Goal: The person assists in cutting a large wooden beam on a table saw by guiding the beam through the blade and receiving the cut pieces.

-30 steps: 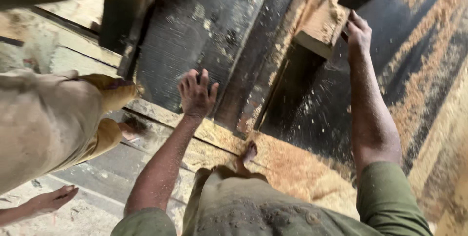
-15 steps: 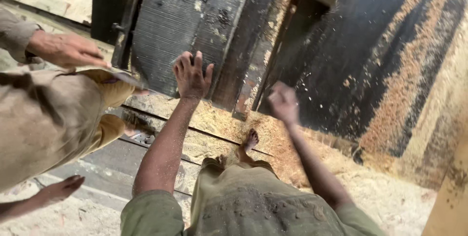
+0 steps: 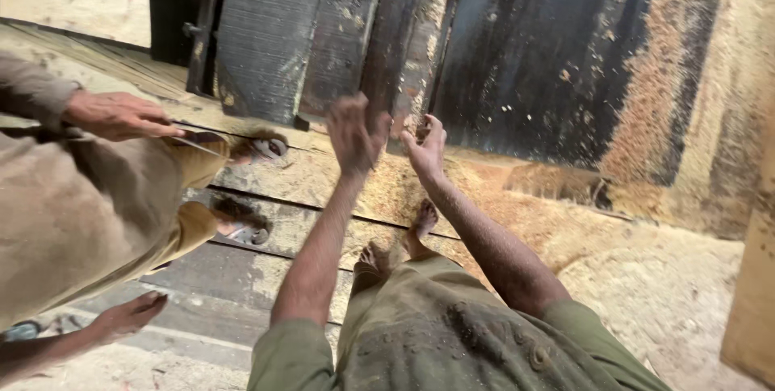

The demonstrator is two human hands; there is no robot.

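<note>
The upper part of the view is filled by a big dark metal machine bed point(image 3: 565, 60), streaked with sawdust, with dark weathered wooden planks point(image 3: 307, 28) set against its left side. Below these, a floor of worn wooden boards point(image 3: 266, 278) is seen, and a heap of sawdust point(image 3: 646, 278) is spread over the right half of the ground. A co-worker in beige trousers point(image 3: 73, 213) is placed at the left, sandalled feet point(image 3: 250, 225) resting on the boards, one hand point(image 3: 117, 115) held over the thigh and a second hand point(image 3: 129, 314) hanging low near the bottom edge. The wearer's green trousers point(image 3: 452, 334) and bare feet point(image 3: 395, 250) are seen at the bottom centre. Both arms are stretched forward. The left hand point(image 3: 353, 134) is held open with fingers spread, blurred, and nothing is gripped by it; it is raised just in front of the lower ends of the planks. The right hand point(image 3: 425, 149) is held beside it, fingers loosely curled and open, empty as well, close to the plank edge; contact with the wood cannot be told.
</note>
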